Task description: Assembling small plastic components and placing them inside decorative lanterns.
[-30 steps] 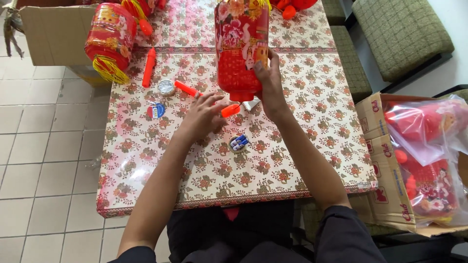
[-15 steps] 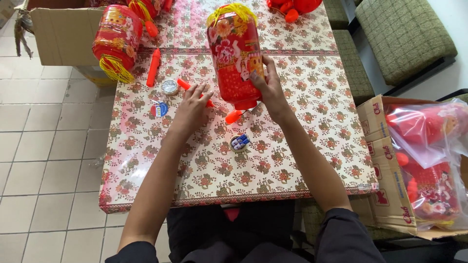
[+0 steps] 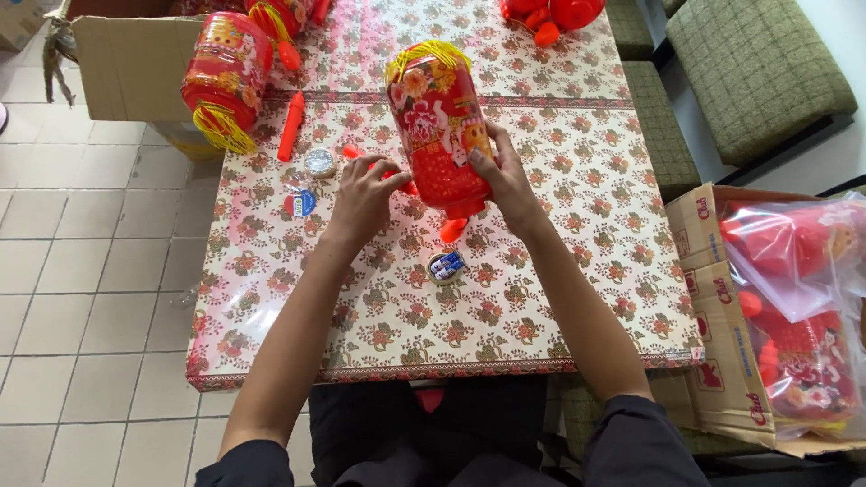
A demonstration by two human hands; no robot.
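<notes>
A red lantern (image 3: 439, 126) with flower prints and a yellow fringe stands tilted on the flowered tablecloth (image 3: 406, 316). My right hand (image 3: 507, 180) grips its right side near the base. Beside the lantern's lower left, my left hand (image 3: 363, 191) has its fingertips on a small orange-red piece (image 3: 350, 151) lying on the table. Another orange piece (image 3: 453, 229) lies just below the lantern's base. A small round battery holder (image 3: 446, 267) sits nearer to me.
A second red lantern (image 3: 225, 77) and an orange stick (image 3: 290, 126) lie at the far left beside a cardboard box (image 3: 135, 63). Two round caps (image 3: 318, 162) (image 3: 303, 203) lie left of my left hand. An open carton (image 3: 722, 334) with bagged lanterns stands at right.
My right hand has lowered and tipped the lantern more upright toward the table's middle. My left hand has moved up and right onto the small orange piece.
</notes>
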